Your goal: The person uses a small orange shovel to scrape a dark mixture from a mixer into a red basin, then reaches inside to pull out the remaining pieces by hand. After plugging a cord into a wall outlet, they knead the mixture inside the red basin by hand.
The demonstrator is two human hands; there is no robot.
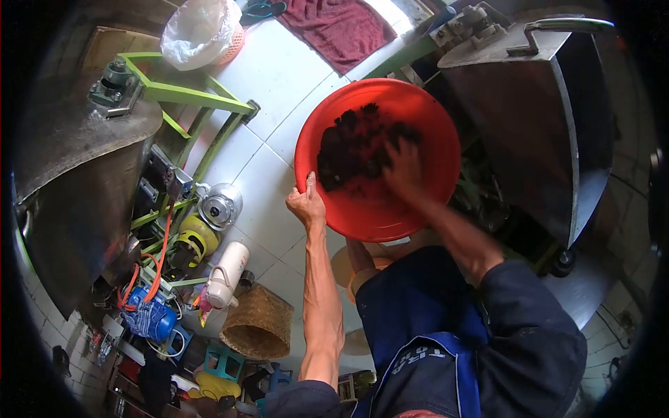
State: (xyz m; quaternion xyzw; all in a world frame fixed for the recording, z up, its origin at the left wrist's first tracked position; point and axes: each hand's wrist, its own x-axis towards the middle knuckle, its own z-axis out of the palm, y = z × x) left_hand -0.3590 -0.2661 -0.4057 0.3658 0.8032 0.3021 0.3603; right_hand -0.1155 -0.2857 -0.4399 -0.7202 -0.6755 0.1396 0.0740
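A wide red basin [376, 219] is held above the tiled floor, in front of my body. Dark, crumbly clumps [348, 146] lie in its upper and left part. My left hand [306, 202] grips the basin's left rim, thumb over the edge. Inside the basin, my right hand [403, 164] is at the right side of the dark material; its fingers are partly blurred and spread over the clumps, and whether they hold any is hard to see.
Metal machines stand at left [83, 181] and right [509, 118]. A kettle [220, 207], a green gas cylinder [198, 237], a flask [228, 272] and a woven basket [258, 324] are at lower left. A lined bin [198, 35] and red cloth [338, 28] lie beyond.
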